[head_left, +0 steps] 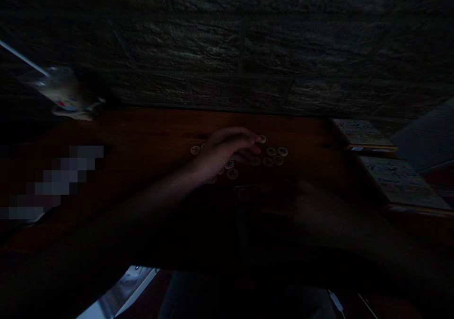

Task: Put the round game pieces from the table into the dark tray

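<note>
Disc (263,139) at fingertips of left grip (230,144)

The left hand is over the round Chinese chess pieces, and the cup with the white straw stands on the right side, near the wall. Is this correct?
Not quite: the cup with the white straw stands on the left side, near the wall, as the head view shows. The left hand is indeed over the round Chinese chess pieces.
</note>
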A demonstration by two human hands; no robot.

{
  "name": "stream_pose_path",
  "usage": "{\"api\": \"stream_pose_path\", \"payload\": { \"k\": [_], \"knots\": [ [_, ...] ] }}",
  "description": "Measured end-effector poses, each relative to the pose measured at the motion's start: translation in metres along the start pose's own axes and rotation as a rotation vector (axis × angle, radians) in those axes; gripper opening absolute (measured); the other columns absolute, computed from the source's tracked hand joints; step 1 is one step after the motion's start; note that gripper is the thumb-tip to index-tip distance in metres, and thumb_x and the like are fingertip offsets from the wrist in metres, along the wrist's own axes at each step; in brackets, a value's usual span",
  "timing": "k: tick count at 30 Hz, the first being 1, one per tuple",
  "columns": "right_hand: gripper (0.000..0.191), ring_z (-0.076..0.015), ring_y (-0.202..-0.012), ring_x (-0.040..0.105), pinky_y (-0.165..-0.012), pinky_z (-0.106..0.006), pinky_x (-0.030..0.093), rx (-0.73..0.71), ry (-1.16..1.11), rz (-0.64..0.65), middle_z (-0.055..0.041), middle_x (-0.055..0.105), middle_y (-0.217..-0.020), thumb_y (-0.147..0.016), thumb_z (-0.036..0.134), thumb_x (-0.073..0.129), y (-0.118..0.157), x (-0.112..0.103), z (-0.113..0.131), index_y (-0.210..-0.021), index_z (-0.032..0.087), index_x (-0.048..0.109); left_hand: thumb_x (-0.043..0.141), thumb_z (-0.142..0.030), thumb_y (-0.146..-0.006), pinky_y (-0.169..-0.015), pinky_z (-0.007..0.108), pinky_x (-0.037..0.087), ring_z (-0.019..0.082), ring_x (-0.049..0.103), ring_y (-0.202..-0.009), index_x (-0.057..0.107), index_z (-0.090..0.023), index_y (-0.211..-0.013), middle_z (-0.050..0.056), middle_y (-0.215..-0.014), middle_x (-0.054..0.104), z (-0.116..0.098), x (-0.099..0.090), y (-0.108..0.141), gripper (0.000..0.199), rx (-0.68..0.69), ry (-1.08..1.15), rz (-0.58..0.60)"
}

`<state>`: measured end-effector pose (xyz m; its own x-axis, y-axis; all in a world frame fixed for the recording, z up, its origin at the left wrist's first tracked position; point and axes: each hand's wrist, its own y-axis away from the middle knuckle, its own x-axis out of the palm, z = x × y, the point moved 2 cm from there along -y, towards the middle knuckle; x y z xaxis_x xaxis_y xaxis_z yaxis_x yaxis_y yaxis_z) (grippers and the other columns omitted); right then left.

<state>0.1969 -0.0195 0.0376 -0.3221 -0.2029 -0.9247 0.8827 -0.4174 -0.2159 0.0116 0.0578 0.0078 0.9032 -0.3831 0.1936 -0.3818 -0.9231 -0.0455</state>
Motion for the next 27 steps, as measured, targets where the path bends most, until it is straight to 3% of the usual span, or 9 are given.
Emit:
{"api": "stream_pose_path", "payload": {
  "k": [9, 17, 27],
  "knots": [
    [0.024, -0.0225, -0.104, 0.078, -0.094, -0.037, 0.061, -0.058, 0.118, 0.01, -0.0068, 0.083, -0.113, -0.096, 0.01, 0.069, 0.0032, 0.0051, -0.0005, -0.106, 0.025, 0.085, 0.086, -0.039, -0.082, -0.063, 0.026, 0.059, 0.019, 0.077, -0.074, 0.08, -0.017, -0.094, 0.007, -0.088, 0.08, -0.0017, 0.0052, 0.0019, 0.026, -0.056, 0.002, -0.008],
    [0.025, -0.0206, -0.098, 0.078, -0.09, -0.034, 0.061, -0.048, 0.149, 0.003, -0.006, 0.083, -0.112, -0.095, 0.009, 0.07, 0.0027, 0.0064, -0.0009, -0.107, 0.025, 0.084, 0.084, -0.039, -0.086, -0.062, 0.023, 0.059, 0.016, 0.075, -0.071, 0.08, -0.018, -0.094, 0.005, -0.087, 0.08, -0.0013, 0.0063, 0.0038, 0.024, -0.086, 0.018, 0.045],
    [0.019, -0.0204, -0.098, 0.078, -0.087, -0.033, 0.06, -0.028, 0.063, -0.05, -0.0043, 0.084, -0.106, -0.097, 0.016, 0.073, 0.0033, 0.0021, -0.0036, -0.108, 0.027, 0.084, 0.084, -0.037, -0.084, -0.061, 0.024, 0.06, 0.017, 0.076, -0.071, 0.081, -0.017, -0.092, 0.006, -0.088, 0.08, -0.0053, 0.0042, 0.0022, 0.022, -0.046, 0.008, 0.006]
  ]
}}
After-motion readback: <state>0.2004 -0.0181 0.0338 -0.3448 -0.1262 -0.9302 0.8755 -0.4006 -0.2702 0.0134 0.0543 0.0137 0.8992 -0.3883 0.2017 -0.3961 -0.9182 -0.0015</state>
